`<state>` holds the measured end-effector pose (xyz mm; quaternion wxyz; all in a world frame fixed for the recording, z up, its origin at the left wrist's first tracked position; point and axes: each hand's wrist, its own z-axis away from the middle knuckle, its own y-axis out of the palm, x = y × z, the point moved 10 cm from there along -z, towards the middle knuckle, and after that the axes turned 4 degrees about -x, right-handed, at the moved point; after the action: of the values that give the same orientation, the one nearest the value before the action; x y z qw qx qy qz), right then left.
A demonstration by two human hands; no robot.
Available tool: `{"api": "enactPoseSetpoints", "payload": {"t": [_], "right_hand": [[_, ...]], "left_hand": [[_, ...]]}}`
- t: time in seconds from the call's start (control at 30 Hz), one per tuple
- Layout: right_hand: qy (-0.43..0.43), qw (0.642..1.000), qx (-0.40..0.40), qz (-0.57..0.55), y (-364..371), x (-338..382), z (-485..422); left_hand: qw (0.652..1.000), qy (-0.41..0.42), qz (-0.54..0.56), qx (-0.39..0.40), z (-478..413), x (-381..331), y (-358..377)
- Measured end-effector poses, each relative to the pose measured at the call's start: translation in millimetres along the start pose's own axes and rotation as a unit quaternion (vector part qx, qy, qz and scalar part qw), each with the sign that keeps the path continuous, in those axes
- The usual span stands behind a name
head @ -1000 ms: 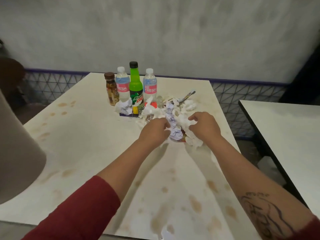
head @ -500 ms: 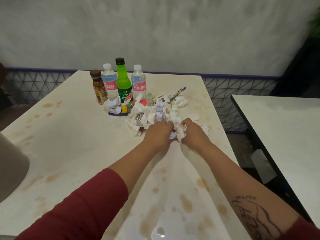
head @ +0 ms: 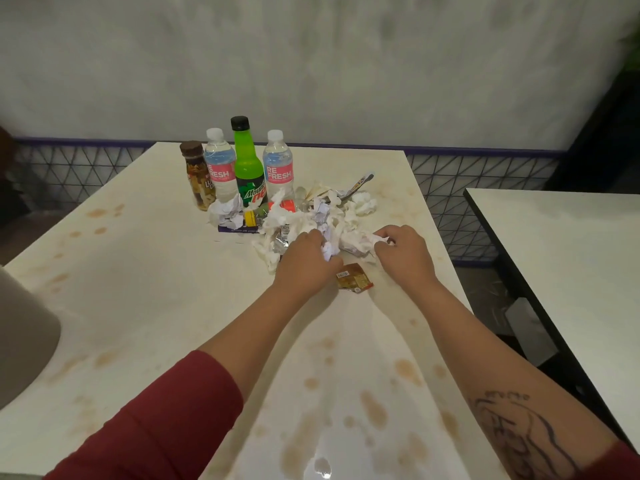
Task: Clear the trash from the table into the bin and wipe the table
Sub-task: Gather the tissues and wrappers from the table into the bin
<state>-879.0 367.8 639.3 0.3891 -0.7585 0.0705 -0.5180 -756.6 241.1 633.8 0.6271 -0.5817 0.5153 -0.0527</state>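
A heap of crumpled white tissues and wrappers [head: 304,220] lies on the stained cream table [head: 145,306], in front of a row of bottles. My left hand [head: 306,261] is curled around a wad of tissue at the heap's near edge. My right hand [head: 403,252] pinches a crumpled tissue at the heap's right side. A small brown sachet [head: 354,280] lies flat on the table between the two hands.
Behind the heap stand a brown jar [head: 197,176], two water bottles [head: 220,168] [head: 278,164] and a green soda bottle [head: 247,164]. A second table [head: 571,258] stands to the right across a narrow gap. A beige rounded object [head: 24,341] sits at the left edge.
My hands closed together on the heap, then drew apart, each with tissue. The brown sachet now lies uncovered between them. The view has shifted slightly.
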Motion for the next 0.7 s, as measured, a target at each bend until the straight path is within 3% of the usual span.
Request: {"api": "enactPoseSetpoints", "payload": {"t": [0.17,0.33,0.47,0.57,0.7], "right_hand": [[0.023,0.993,-0.017,-0.119,-4,0,0],[0.061,0.981,0.035,-0.181,7,1,3],[0.022,0.980,0.073,-0.184,19,15,8],[-0.019,0.973,0.109,-0.202,27,26,14],[-0.015,0.954,0.138,-0.266,30,26,14]], "left_hand": [[0.998,-0.032,0.052,-0.018,1,14,-7],[0.987,-0.037,0.147,-0.044,1,13,-15],[0.922,-0.120,0.364,0.047,8,4,6],[0.868,-0.156,0.461,0.098,12,-6,19],[0.864,-0.175,0.466,0.073,8,-2,16]]}}
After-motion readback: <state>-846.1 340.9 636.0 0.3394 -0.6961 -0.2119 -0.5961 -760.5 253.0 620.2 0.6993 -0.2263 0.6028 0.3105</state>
